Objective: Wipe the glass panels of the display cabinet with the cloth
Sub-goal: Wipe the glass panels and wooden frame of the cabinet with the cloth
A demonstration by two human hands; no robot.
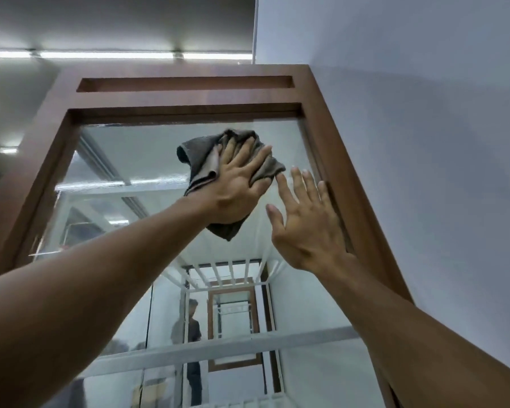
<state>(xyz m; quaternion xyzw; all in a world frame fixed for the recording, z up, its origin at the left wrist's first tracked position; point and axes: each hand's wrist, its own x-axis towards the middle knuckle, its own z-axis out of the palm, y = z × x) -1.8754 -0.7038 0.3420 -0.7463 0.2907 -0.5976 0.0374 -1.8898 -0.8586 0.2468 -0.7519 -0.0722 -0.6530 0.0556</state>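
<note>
A tall display cabinet with a brown wooden frame rises in front of me, seen from below. Its glass panel fills the frame and reflects ceiling lights. My left hand presses a crumpled dark grey cloth flat against the upper part of the glass, fingers straight and spread. My right hand lies flat with straight fingers on the glass beside the frame's right edge, just right of the cloth, and holds nothing.
A plain white wall stands directly right of the cabinet. White shelf bars show inside behind the glass. A person in dark clothes appears in the lower glass. Ceiling strip lights run above.
</note>
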